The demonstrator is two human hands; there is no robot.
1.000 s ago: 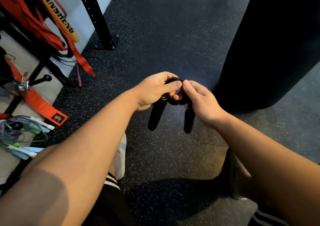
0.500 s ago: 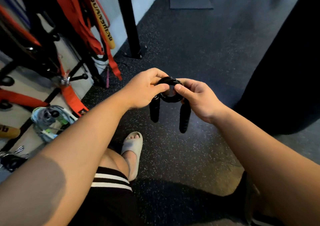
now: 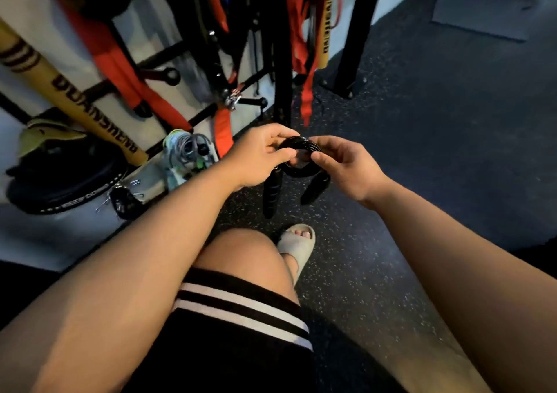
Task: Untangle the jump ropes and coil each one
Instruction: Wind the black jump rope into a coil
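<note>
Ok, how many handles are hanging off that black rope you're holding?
2. The near handle hangs below the left hand, the far handle below the right hand. Both dangle from the black coil, which both hands pinch. Their tops are partly hidden by the fingers.

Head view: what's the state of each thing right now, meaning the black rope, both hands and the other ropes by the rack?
black jump rope: wound into a small coil, held in the air between both hands.
handles: both hang down from the coil, unheld.
left hand: grips the coil's left side.
right hand: pinches the coil's right side.
pale ropes: loose bundle at the rack's foot; whether they are tangled is unclear.
</note>
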